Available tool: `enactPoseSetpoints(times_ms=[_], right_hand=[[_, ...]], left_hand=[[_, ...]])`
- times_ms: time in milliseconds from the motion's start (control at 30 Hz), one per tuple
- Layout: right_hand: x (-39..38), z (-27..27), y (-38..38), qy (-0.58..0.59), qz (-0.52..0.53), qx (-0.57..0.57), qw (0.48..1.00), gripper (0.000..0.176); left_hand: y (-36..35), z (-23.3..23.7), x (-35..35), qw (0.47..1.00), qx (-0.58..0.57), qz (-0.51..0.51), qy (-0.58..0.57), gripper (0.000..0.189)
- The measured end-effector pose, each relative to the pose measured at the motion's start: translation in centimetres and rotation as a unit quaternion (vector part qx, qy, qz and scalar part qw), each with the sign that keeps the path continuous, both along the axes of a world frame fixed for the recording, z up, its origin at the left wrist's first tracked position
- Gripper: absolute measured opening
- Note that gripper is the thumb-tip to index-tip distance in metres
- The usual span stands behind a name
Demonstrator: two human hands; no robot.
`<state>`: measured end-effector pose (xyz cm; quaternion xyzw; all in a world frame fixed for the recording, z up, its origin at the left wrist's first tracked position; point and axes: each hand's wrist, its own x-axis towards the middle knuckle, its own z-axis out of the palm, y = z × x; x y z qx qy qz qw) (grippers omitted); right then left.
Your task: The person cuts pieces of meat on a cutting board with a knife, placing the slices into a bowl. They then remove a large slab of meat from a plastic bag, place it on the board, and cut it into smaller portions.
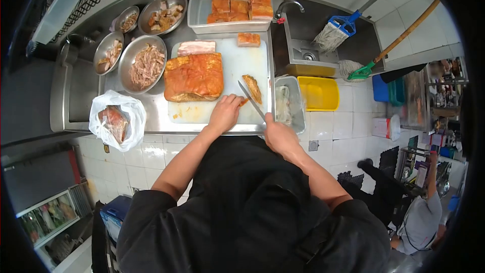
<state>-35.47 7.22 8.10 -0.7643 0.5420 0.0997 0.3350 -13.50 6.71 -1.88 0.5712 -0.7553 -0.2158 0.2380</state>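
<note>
My right hand (279, 132) is wrapped round the handle of a knife (252, 101), whose blade points away from me over a white cutting board (252, 63). My left hand (226, 113) rests at the board's near side, its curled fingers on a small orange-brown piece of meat (244, 102) beside the blade. Just right of the blade lies a browned meat slice (252, 89). A large slab of orange-skinned pork belly (193, 77) sits on the board's left half. Behind it are a pale, layered strip of pork (197, 47) and a small pork block (248, 40).
A plastic tub (230, 29) of pork blocks stands behind the board. Metal bowls (126, 65) with cut meat and a white plastic bag (136, 121) are on the left. On the right are a sink (308, 53), a yellow tub (318, 93), mops (336, 35) and another person (419, 222).
</note>
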Motion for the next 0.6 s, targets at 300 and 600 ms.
enactPoseSetpoints(times_ms=[300, 600], right_hand=[[4.6, -4.1, -3.8, -0.038, -0.011, -0.04, 0.998, 0.021], [4.7, -1.5, -3.9, -0.12, -0.073, -0.102, 0.985, 0.025]], left_hand=[[-1.8, -1.1, 1.4, 0.999, 0.043, -0.009, 0.022, 0.029], [-0.6, -0.8, 1.8, 0.997, -0.002, 0.002, 0.081, 0.023]])
